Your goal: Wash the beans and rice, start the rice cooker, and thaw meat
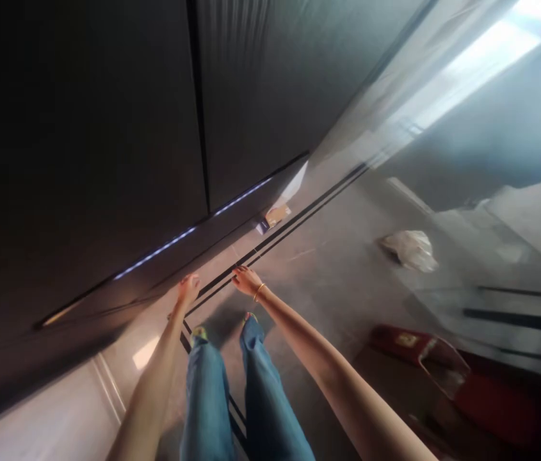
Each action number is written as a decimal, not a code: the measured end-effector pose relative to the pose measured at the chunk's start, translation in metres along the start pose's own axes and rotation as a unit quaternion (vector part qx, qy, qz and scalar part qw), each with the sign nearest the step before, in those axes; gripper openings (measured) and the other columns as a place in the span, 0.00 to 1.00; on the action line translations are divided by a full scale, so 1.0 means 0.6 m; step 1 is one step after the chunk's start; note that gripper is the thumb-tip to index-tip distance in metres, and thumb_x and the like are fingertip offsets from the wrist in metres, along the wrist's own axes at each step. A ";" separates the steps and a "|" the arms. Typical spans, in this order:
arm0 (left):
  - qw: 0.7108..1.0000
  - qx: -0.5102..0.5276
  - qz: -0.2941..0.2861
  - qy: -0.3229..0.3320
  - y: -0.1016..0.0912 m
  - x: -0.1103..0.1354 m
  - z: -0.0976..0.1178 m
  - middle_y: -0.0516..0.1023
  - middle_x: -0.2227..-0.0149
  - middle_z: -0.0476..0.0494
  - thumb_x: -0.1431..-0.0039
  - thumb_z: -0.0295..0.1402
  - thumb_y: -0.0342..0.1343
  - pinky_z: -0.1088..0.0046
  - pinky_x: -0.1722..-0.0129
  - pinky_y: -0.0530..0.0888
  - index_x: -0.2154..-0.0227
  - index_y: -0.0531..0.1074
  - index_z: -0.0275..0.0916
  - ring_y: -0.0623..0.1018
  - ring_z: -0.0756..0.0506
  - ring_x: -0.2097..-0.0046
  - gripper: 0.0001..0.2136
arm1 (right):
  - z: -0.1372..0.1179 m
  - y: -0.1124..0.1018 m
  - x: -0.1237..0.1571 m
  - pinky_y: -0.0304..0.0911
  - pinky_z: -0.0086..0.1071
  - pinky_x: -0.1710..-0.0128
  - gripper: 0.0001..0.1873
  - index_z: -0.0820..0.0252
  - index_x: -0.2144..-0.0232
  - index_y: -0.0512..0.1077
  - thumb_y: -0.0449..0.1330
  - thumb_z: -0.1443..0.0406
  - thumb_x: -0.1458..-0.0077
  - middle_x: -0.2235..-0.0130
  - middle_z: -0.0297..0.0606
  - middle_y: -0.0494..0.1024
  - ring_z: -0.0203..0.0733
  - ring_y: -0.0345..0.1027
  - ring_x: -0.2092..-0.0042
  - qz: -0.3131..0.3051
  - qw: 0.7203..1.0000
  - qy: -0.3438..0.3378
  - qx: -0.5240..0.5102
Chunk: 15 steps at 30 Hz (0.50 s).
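My left hand (188, 288) hangs in front of the lower edge of a dark cabinet (155, 160), its fingers loosely apart and holding nothing I can see. To its right, my right hand (247, 280) is stretched forward over the floor, palm down, fingers apart with nothing visible in them. A thin bracelet (259, 292) circles the right wrist. A lit strip (155, 251) runs along the bottom of the cabinet, just beyond the hands. Farther on, a small box (277, 216) lies on the floor by the cabinet's base. Whether either hand touches anything is unclear.
Dark border lines (308, 208) cross the pale floor (308, 282). A crumpled white bag (409, 251) lies to the right. Nearer on that side is a red object (404, 339) with a clear part. My legs in blue jeans (207, 397) stand below.
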<state>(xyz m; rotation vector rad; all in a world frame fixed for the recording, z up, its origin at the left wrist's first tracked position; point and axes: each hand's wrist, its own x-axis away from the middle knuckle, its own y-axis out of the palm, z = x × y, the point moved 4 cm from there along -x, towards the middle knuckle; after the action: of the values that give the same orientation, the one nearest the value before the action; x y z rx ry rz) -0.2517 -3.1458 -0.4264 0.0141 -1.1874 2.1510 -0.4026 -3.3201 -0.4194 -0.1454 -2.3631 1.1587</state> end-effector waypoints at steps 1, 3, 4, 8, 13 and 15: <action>1.000 -0.011 0.015 -0.006 0.026 -0.015 -0.011 0.78 0.50 0.32 0.47 0.26 0.54 0.54 0.39 0.65 0.63 0.75 0.37 0.73 0.37 0.42 0.10 | 0.023 0.010 -0.026 0.62 0.39 0.42 0.17 0.64 0.49 0.74 0.53 0.64 0.35 0.44 0.51 0.74 0.50 0.64 0.39 -0.008 1.000 -0.011 0.003; 0.998 -0.035 0.046 -0.017 0.067 -0.045 -0.038 0.73 0.43 0.30 0.48 0.26 0.54 0.50 0.36 0.59 0.60 0.75 0.37 0.67 0.34 0.37 0.12 | 0.061 0.035 -0.082 0.59 0.40 0.39 0.19 0.64 0.46 0.72 0.51 0.62 0.33 0.39 0.51 0.70 0.49 0.59 0.35 -0.019 0.999 -0.030 0.004; 0.997 -0.046 0.059 -0.023 0.082 -0.058 -0.054 0.70 0.40 0.30 0.47 0.27 0.54 0.48 0.35 0.56 0.58 0.74 0.38 0.63 0.33 0.35 0.13 | 0.075 0.048 -0.112 0.57 0.40 0.37 0.21 0.66 0.44 0.70 0.51 0.61 0.33 0.37 0.52 0.67 0.49 0.56 0.33 -0.018 0.999 -0.042 0.003; 0.987 -0.132 0.094 -0.021 0.111 -0.103 -0.111 0.64 0.37 0.29 0.44 0.32 0.54 0.46 0.36 0.53 0.54 0.72 0.38 0.61 0.30 0.35 0.14 | 0.109 0.081 -0.224 0.51 0.45 0.34 0.28 0.71 0.39 0.64 0.48 0.56 0.31 0.34 0.55 0.61 0.50 0.48 0.30 0.060 0.995 -0.083 0.000; 0.971 -0.208 0.112 -0.024 0.117 -0.140 -0.137 0.76 0.54 0.31 0.42 0.37 0.53 0.52 0.42 0.61 0.56 0.72 0.33 0.71 0.33 0.47 0.15 | 0.127 0.092 -0.301 0.43 0.50 0.33 0.34 0.68 0.40 0.65 0.44 0.48 0.32 0.37 0.52 0.65 0.53 0.51 0.33 0.149 0.981 -0.121 0.005; 0.968 -0.208 0.128 -0.055 0.117 -0.149 -0.135 0.76 0.58 0.33 0.41 0.38 0.52 0.52 0.44 0.63 0.59 0.72 0.33 0.72 0.34 0.49 0.13 | 0.132 0.088 -0.317 0.43 0.52 0.34 0.35 0.65 0.43 0.69 0.41 0.45 0.33 0.41 0.50 0.69 0.53 0.56 0.36 0.156 0.981 -0.116 -0.005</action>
<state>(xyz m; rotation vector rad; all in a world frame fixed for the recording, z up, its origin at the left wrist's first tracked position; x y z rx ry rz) -0.1979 -3.1589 -0.5545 -0.2165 -1.7691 2.0923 -0.2815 -3.4011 -0.5743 -0.4194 -2.6172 1.3724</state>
